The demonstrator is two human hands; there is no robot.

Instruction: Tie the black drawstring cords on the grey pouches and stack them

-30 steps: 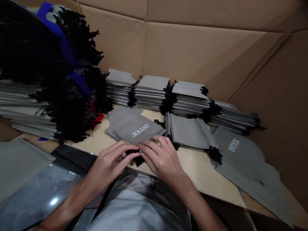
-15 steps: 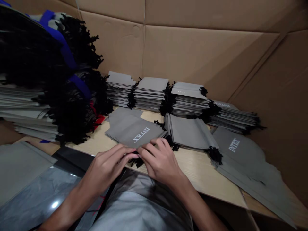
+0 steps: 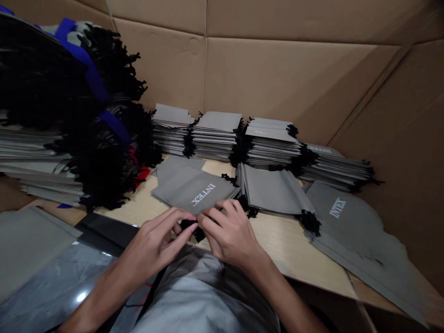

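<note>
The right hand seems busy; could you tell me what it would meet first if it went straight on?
The right hand would probably meet the black drawstring cords first, though depth is unclear here.

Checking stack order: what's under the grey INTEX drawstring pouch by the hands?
A second grey pouch shows, offset, on a pale wood-grain board; anything between them is hidden.

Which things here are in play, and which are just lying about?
In play: left hand, right hand, black drawstring cords, gray INTEX pouch.

Lying about: stacked gray pouches, cardboard wall, plastic sheet, wooden tabletop.
</note>
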